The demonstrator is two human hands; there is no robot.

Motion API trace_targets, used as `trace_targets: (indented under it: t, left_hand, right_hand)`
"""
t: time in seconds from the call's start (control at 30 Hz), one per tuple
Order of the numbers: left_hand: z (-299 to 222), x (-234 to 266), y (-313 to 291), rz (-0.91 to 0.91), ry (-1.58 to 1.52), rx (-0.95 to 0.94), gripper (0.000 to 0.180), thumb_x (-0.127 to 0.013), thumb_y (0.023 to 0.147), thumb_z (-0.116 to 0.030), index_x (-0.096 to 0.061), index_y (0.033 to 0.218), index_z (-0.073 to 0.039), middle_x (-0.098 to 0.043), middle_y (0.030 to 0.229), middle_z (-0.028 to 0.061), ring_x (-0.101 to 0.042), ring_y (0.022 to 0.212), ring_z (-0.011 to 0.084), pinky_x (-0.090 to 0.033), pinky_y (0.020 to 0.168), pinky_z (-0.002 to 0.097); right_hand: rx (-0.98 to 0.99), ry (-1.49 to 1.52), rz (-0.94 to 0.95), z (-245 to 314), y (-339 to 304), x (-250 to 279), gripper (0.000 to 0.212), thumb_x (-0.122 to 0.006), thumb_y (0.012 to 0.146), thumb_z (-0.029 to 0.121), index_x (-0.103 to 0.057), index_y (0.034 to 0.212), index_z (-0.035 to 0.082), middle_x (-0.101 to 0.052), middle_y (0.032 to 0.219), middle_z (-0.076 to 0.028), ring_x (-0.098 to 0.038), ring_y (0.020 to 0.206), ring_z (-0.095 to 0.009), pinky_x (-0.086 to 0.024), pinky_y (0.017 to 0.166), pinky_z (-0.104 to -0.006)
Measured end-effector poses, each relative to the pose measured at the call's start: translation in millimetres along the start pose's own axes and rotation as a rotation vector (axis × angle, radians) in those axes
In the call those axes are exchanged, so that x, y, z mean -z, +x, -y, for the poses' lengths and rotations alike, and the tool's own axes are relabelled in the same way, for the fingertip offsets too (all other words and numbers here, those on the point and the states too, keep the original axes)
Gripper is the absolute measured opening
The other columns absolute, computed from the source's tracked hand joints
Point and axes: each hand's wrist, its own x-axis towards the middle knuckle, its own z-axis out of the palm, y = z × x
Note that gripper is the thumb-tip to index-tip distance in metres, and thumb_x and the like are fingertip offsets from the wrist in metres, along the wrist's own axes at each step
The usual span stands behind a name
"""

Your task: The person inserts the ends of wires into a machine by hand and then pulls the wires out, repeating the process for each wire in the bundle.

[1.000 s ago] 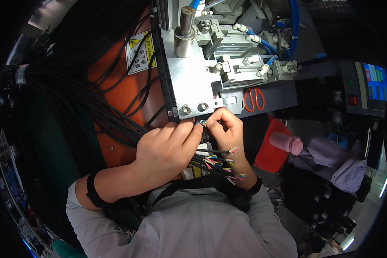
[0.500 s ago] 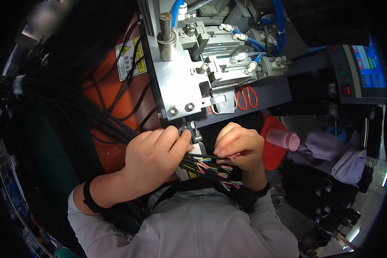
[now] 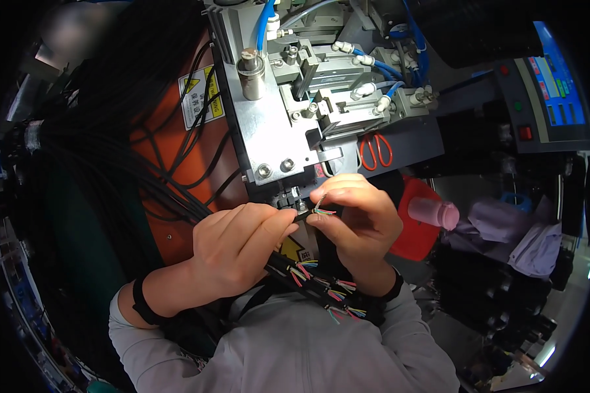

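My left hand (image 3: pixel 239 242) is closed, thumb and forefinger pinching a black cable (image 3: pixel 301 216) close to its stripped end. Short coloured wires (image 3: pixel 324 211) fan out of that end between the thumb and forefinger of my right hand (image 3: pixel 367 226), which is curled around them at the tips. Below my left hand hangs a bundle of black cables (image 3: pixel 284 263), their ends splayed into red, yellow, blue, green and white wires (image 3: pixel 337 293). Just beyond my fingertips is a small metal fixture (image 3: pixel 295 198) at the machine's front.
A metal machine (image 3: pixel 268 131) with pneumatic fittings and blue hoses stands ahead. Long black cables (image 3: pixel 157 180) run in from the left across an orange surface (image 3: pixel 157 219). To the right are a red tray (image 3: pixel 413 242), a pink bottle (image 3: pixel 432 213) and a control screen (image 3: pixel 557 82).
My right hand has moved up and left, to the end of the cable in my left hand. The bundle's splayed ends have dropped lower, away from my right hand.
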Motion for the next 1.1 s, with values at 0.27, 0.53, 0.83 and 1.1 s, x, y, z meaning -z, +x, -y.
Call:
trace_targets:
  t: [0.27,0.53,0.83,1.1]
  left_hand:
    - [-1,2,1,0.036,0.000,0.001,0.016,-0.068,0.080,-0.008,-0.063,0.092,0.002,-0.057,0.075,0.0076,-0.058,0.058,0.0200,-0.043,0.047,0.0294]
    - [-2,3,-2,0.142,0.065,0.038,0.031,-0.072,0.074,-0.016,-0.063,0.097,0.003,-0.053,0.074,0.0068,-0.055,0.059,0.0207,-0.043,0.048,0.0301]
    - [-4,4,-4,0.175,0.140,0.002,0.039,-0.069,0.069,-0.016,-0.067,0.105,-0.001,-0.054,0.076,0.0039,-0.054,0.060,0.0161,-0.041,0.048,0.0269]
    - [-9,-4,-7,0.300,0.345,-0.033,0.034,-0.062,0.073,-0.010,-0.066,0.106,-0.003,-0.046,0.076,-0.0017,-0.043,0.058,0.0094,-0.031,0.044,0.0217]
  right_hand:
    - [0.083,-0.131,0.197,-7,7,11,0.020,-0.078,0.071,-0.002,-0.063,0.084,-0.001,-0.064,0.085,-0.009,-0.060,0.081,-0.021,-0.049,0.074,-0.0324]
    - [0.254,-0.665,0.123,3,5,7,0.016,-0.075,0.077,0.007,-0.060,0.079,0.002,-0.060,0.080,-0.006,-0.056,0.075,-0.016,-0.045,0.069,-0.0302]
    - [-0.535,0.098,0.277,0,10,33,0.014,-0.071,0.080,0.005,-0.058,0.079,0.001,-0.059,0.077,-0.005,-0.054,0.075,-0.012,-0.043,0.068,-0.0276]
    - [-0.132,-0.444,0.249,-22,6,21,0.011,-0.068,0.079,0.000,-0.059,0.073,-0.001,-0.060,0.073,-0.007,-0.056,0.069,-0.018,-0.046,0.066,-0.0316]
